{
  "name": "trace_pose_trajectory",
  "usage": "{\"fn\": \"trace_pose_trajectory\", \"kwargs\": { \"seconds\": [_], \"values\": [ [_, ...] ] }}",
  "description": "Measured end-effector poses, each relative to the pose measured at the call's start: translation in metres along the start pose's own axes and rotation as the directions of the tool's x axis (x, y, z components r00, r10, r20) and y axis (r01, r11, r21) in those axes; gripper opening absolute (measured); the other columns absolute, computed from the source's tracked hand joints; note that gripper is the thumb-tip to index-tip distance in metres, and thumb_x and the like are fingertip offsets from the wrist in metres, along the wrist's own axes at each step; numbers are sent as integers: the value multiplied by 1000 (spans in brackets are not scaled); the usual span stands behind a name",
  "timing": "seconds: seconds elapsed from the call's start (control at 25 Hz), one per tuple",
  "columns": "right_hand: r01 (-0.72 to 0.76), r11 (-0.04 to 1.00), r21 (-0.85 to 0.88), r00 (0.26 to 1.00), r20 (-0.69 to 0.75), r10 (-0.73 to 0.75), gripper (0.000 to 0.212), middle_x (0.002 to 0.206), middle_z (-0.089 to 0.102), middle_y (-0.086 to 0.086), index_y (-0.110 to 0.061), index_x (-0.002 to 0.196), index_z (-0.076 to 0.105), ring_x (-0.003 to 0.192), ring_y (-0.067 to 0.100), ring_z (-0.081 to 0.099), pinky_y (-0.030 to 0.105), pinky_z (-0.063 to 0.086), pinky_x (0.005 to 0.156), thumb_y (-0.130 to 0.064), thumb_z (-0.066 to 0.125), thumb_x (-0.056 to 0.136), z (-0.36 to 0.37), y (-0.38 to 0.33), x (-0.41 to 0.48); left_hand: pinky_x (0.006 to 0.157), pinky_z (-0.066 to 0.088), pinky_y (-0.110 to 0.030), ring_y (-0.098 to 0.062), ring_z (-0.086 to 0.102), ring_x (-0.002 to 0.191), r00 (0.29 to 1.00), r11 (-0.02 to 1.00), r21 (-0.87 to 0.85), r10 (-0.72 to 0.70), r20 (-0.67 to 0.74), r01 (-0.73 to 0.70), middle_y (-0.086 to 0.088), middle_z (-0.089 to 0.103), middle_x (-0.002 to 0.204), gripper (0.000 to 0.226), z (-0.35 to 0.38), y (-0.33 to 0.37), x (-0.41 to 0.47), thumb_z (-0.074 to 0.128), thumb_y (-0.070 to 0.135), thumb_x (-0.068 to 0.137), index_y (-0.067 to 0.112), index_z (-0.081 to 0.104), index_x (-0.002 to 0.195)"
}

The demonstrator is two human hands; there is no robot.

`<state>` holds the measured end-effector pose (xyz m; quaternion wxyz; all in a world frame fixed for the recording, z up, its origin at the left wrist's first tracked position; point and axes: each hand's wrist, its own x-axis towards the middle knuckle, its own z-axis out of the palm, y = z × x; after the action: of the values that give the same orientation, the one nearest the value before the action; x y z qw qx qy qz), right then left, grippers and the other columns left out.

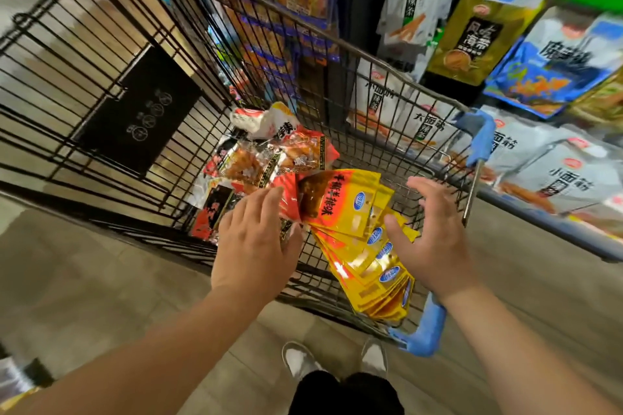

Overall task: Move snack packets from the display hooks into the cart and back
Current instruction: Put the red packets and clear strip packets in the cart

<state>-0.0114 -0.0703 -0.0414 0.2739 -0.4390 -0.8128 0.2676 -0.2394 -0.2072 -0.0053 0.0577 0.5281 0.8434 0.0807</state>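
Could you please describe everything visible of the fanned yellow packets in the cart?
The yellow packets are glossy foil-like pouches with red-orange ends, red lettering and blue oval logos, fanned out over the near end of the cart. The left hand grips their gathered ends; the right hand hovers open beside them.

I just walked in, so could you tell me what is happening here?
A person stands at a wire cart. Their left hand grips a fanned stack of yellow packets over the basket, while the open right hand hovers at the stack's other end. Red and orange packets lie in the cart; other packets hang on display beside it.
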Motion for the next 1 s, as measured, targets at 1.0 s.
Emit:
{"fn": "trace_pose_trajectory", "kwargs": {
  "seconds": [1.0],
  "values": [
    [11, 1000, 12, 1000, 10, -11, 49, 134, 52, 12, -3, 133, 48, 126, 23, 51, 33, 47, 104, -28, 60, 93, -60, 47, -13, 99, 46, -43, -23, 55, 124, 996, 997, 33, 68, -52, -66, -3, 60, 135, 50, 16, 71, -9, 47, 45, 99, 17, 50, 140]
  ]
}}
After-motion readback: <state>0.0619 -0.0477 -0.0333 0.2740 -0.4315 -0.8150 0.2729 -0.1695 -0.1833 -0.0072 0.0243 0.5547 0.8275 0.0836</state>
